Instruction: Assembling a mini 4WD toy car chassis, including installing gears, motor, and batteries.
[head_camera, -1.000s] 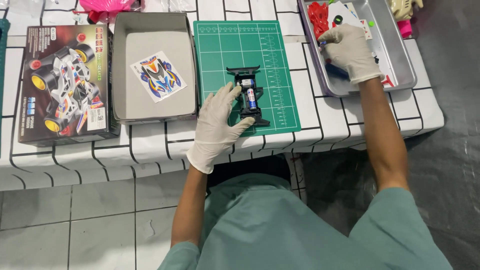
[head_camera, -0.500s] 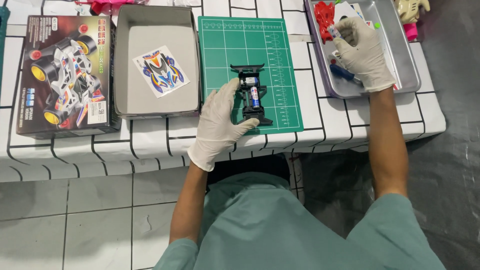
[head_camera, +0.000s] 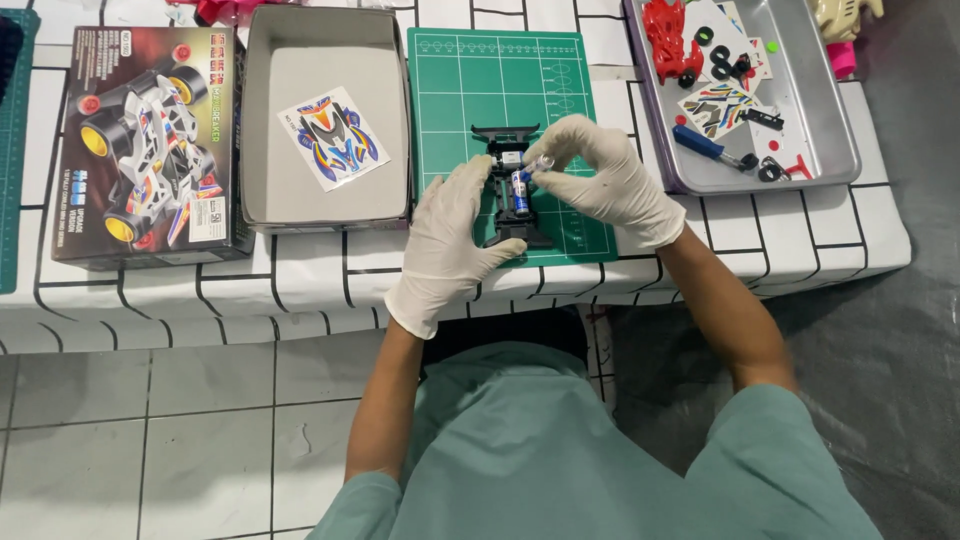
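My desk (head_camera: 300, 290) carries everything here, under a white cloth crossed with black lines. At its left lies the printed lid of a toy racing-car kit box (head_camera: 145, 140), face up. Just beside that sits the open grey box tray (head_camera: 325, 45), with a colourful sticker sheet (head_camera: 332, 137) lying flat inside. On the right stands a metal tray (head_camera: 815, 110) holding a red car body shell (head_camera: 668, 38), a second sticker sheet (head_camera: 718, 105), a blue-handled screwdriver (head_camera: 705, 145) and some small black parts.

Between box and metal tray lies the green cutting mat (head_camera: 470, 90). The black toy car chassis (head_camera: 512, 200) rests on the mat's near half, lengthwise away from me.

My left hand (head_camera: 450, 235), in a white glove, lies open along the chassis's left side, fingers spread and touching its edge, thumb curled toward its near end, steadying it without closing round it.

My right hand (head_camera: 605, 180), also gloved, hovers over the chassis's right side. Its grip is closed: thumb and forefinger pinch a small battery (head_camera: 541, 163) by one end, tilted just above the chassis. Another battery, blue (head_camera: 520, 191), already sits in the chassis's middle bay.
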